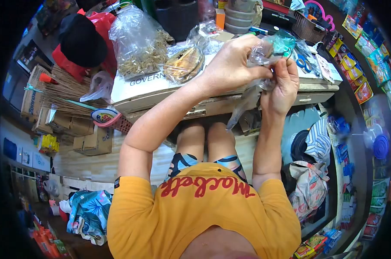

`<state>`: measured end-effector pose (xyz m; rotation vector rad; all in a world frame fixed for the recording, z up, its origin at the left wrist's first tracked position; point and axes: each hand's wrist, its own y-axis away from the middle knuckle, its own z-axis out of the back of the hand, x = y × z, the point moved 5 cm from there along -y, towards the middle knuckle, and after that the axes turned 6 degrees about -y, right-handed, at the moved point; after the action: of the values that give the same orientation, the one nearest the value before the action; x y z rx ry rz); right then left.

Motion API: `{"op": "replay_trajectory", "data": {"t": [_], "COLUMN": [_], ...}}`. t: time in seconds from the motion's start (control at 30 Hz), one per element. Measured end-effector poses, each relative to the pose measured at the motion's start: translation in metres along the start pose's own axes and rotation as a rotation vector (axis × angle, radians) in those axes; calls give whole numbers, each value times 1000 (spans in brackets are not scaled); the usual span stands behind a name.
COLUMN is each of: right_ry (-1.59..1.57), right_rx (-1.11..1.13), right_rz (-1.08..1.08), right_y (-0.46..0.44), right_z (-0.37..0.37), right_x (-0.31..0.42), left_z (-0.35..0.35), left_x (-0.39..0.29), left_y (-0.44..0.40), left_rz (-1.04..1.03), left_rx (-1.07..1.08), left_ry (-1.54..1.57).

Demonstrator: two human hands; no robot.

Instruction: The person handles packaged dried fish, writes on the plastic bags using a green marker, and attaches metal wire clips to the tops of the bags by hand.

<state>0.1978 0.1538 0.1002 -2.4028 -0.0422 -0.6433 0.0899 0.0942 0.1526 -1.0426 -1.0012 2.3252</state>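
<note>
My left hand (236, 62) is closed, its thumb and fingers pinching a clear plastic bag (246, 103) above the table's front edge. My right hand (281, 84) pinches the same bag from the other side, fingertips close to the left thumb. A loose end of the bag hangs down between my wrists. Bluish-green plastic (283, 42) shows just beyond the fingers; whether it belongs to the bag I cannot tell. Left of my hands lies a clear pack of flat dried fish (184, 64). Blue-handled scissors (304, 64) lie to the right.
A large clear bag of small dried fish (139, 52) stands at the table's left. Behind are stacked tubs (238, 19) and a brown basket (307, 28). A pink basket (113, 121) and cardboard boxes (94, 142) are at left; hanging packets (355, 64) line the right.
</note>
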Motion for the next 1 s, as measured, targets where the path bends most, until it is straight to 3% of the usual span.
{"op": "replay_trajectory", "data": {"t": [0.13,0.27,0.3,0.4,0.43,0.53,0.67,0.87,1.0], "right_ry": [27,176,210,205,226,255,162,-71,-111], "right_rx": [50,45,44,89,108,159,148,10,10], "right_rz": [29,115,146,171,150,103,-70,-230,-242], "right_y": [3,8,9,10,12,14,18,33,35], "right_z": [0,-8,-6,-15,-18,-16,-9,-9,-3], "right_x": [7,25,28,34,35,33,22,5,-5], "left_z": [5,15,14,11,9,-4,-8,-6,-9], "left_x": [0,-7,-9,-22,-28,-16,-18,-22,-23], "left_y": [1,6,7,12,13,25,32,46,57], "left_rz": [44,230,207,96,14,184,218,105,-28], "left_rx": [44,48,-11,-51,-68,16,-12,-214,-215], "left_ry": [63,133,254,128,79,109,140,65,-80]}}
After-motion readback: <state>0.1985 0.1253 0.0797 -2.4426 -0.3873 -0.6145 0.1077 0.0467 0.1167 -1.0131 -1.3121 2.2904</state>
